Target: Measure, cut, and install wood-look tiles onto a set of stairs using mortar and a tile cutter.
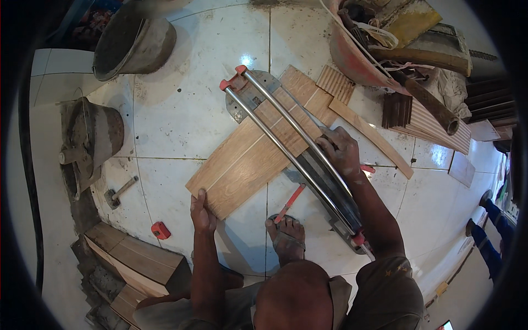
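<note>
A manual tile cutter (324, 199) with two chrome rails and red end pieces lies slantwise on the floor. Under its rails rests a wood-look tile (245, 168) with a pale line along it, its near-left end sticking out. My left hand (203, 213) pinches that end at the corner, thumb on top. At the tile's far-right edge, beside the rails, my right hand (342, 151) has its fingers curled; what they grip is hidden. A thin metal strip (297, 100) runs from there along the tile. My sandalled foot (287, 237) is beside a red bar (290, 202).
Cut tile pieces (308, 91) and a narrow strip (374, 137) lie right of the cutter. A red basin (360, 60) of tools stands at far right. Buckets (157, 47), a hammer (120, 192), a red tape measure (160, 230) and tiled steps (137, 258) are left. Another person's blue-trousered legs (489, 236) show at right.
</note>
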